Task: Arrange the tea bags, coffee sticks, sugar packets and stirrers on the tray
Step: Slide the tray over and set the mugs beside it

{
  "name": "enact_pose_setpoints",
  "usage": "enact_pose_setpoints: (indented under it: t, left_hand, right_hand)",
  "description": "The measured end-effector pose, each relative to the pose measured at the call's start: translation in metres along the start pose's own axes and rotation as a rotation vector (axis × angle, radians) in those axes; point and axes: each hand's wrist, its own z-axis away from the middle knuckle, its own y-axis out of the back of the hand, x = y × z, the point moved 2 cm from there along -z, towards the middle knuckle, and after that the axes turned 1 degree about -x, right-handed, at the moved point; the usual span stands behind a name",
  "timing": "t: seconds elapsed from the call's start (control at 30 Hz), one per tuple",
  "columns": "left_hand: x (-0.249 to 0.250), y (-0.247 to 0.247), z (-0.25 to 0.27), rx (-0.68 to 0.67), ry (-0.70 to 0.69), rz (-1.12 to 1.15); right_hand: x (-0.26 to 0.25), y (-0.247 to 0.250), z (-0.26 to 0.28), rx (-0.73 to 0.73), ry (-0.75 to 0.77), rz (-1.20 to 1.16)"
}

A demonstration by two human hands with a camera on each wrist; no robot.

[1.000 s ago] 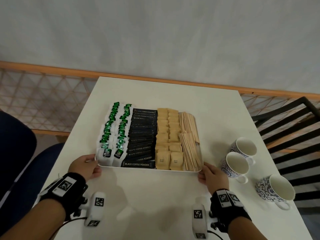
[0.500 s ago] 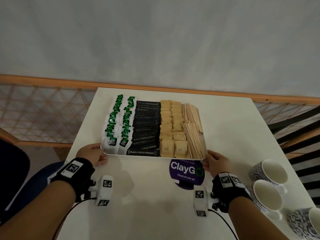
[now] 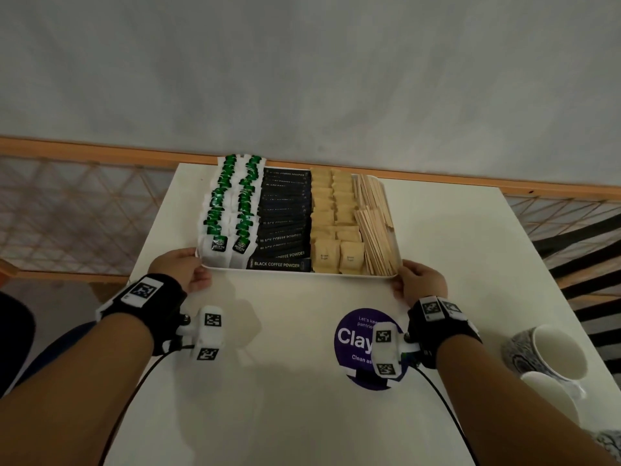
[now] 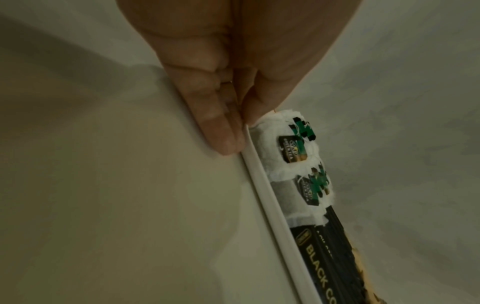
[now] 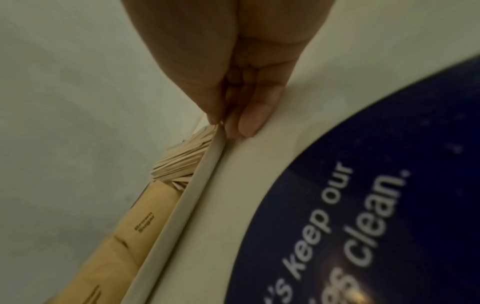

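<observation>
The tray sits in the upper middle of the head view, on the white table, with its far end near the table's far edge. Across it, from frame left to right, run two rows of tea bags with green tags, a stack of black coffee sticks, two rows of tan sugar packets, and a pile of wooden stirrers along the right rim.

The left hand is at the tray's lower left corner. In the left wrist view the fingers lie curled along the outside of the rim and the thumb comes in from the other side beside the nearest tea bag, so the hand pinches the corner.

The right hand is at the lower right corner. In the right wrist view its thumb and fingers close on the end of the rim, just beside the stirrer ends, with a sugar packet further down the frame.

Both wrists wear black straps carrying white marker blocks. A round dark blue sticker lies on the table at lower right of centre, partly behind the right wrist block. Two patterned cups stand at the right edge of the head view, well apart from the tray. A wooden rail and lattice run behind the table.
</observation>
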Motion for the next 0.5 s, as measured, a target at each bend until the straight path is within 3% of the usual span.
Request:
enact_pose_setpoints:
  t: [0.33, 0.5]
  left_hand:
    - [-0.002, 0.003, 0.007, 0.010, -0.032, 0.025]
    - [-0.023, 0.014, 0.031, 0.056, -0.033, 0.055]
  right_hand:
    - [0.001, 0.003, 0.004, -0.033, -0.004, 0.016]
    - [0.009, 0.018, 0.039, -0.019, -0.100, -0.138]
